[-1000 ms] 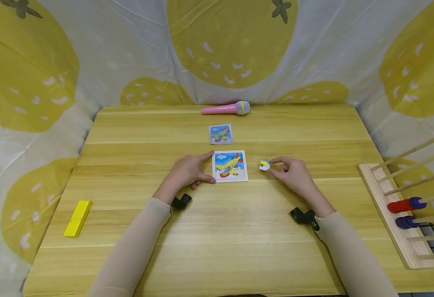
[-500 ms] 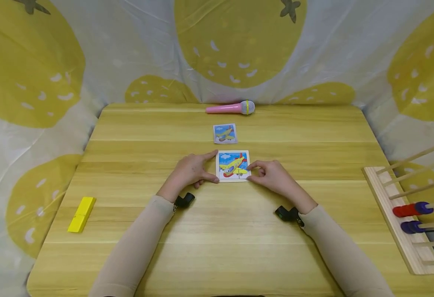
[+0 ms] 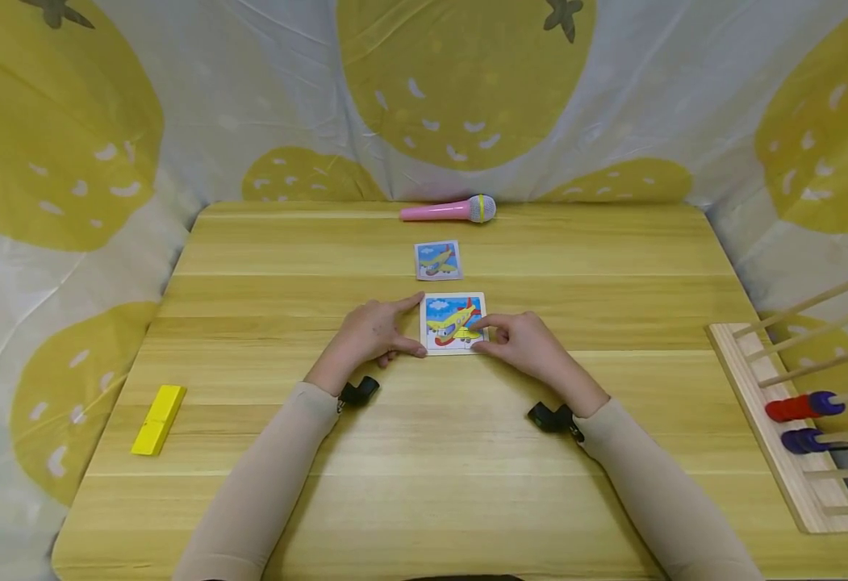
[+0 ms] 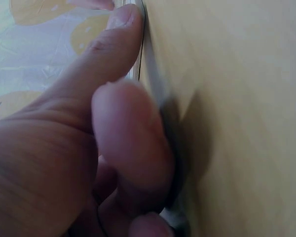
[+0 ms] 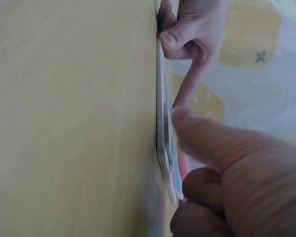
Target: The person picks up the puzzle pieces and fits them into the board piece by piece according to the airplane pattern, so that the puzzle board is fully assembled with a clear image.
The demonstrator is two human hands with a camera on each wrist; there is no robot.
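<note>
A square jigsaw puzzle board (image 3: 455, 302) with a yellow airplane picture lies flat mid-table. My left hand (image 3: 369, 332) holds it steady, forefinger and thumb stretched to its two left corners. In the left wrist view the left thumb (image 4: 119, 29) touches the board's edge. At the lower right of the picture, my right hand (image 3: 521, 343) pinches a small puzzle piece (image 3: 469, 336) between thumb and forefinger. The piece lies within the frame; whether it sits fully flush I cannot tell. In the right wrist view the right thumb (image 5: 202, 131) reaches over the board's rim.
Behind the board lies a matching airplane picture card (image 3: 438, 260), and farther back a pink toy microphone (image 3: 447, 211). Yellow blocks (image 3: 158, 420) lie at the left. A wooden peg rack (image 3: 779, 428) with red and blue rings stands at the right table edge.
My right hand has moved left from beside the board, bringing the puzzle piece into the picture's lower right, then slightly farther left. My left hand has stayed on the board.
</note>
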